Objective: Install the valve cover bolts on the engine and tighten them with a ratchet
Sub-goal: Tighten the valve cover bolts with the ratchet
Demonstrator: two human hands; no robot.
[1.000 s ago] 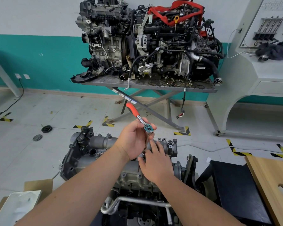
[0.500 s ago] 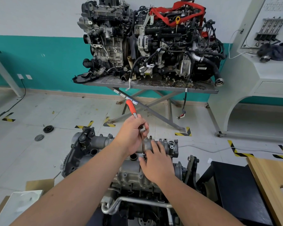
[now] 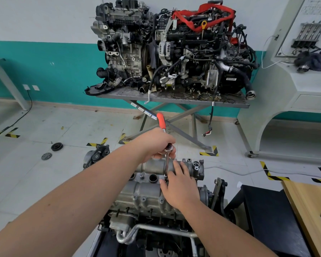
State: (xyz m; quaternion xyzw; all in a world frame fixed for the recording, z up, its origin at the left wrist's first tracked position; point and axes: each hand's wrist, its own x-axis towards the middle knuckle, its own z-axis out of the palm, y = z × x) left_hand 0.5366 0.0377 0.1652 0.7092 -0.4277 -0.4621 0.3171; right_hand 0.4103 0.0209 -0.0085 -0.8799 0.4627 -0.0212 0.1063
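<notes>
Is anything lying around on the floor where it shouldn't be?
Yes. Two round black parts lie loose on the floor tiles left of the engine, away from any bench. A cable with red-tipped ends dangles off the table behind, plugged into nothing.

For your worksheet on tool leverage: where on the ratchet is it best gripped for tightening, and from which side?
Probably the orange grip at the far end of the ratchet, from the left. It juts free, away from the valve cover, whereas the left hand holds near the head.
</notes>
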